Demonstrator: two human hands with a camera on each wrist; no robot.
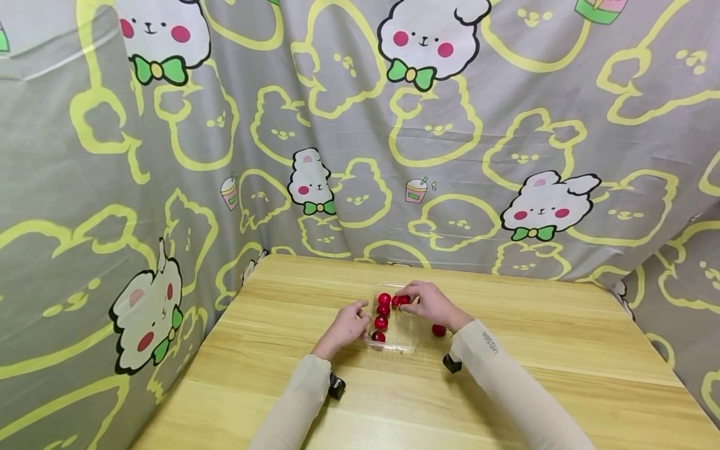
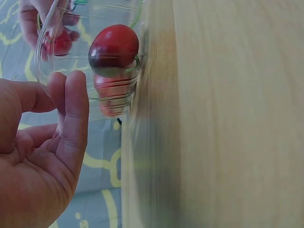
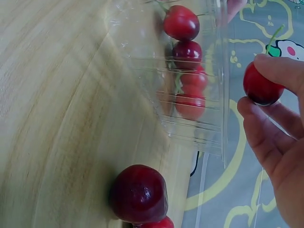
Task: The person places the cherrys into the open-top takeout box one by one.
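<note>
Right hand (image 1: 430, 304) pinching cherry (image 3: 260, 86) above clear tray (image 1: 400, 340), left hand (image 1: 347, 325) relaxed, fingertips steadying tray

a clear plastic tray (image 1: 406, 340) sits flat on the table, red cherries (image 1: 382, 310) in a row inside; another cherry (image 3: 260, 87) is pinched above it.

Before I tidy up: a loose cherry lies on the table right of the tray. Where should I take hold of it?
Pinch the loose cherry across its round body from above. It lies apart from the tray on bare table, and no stem shows to grab.
</note>
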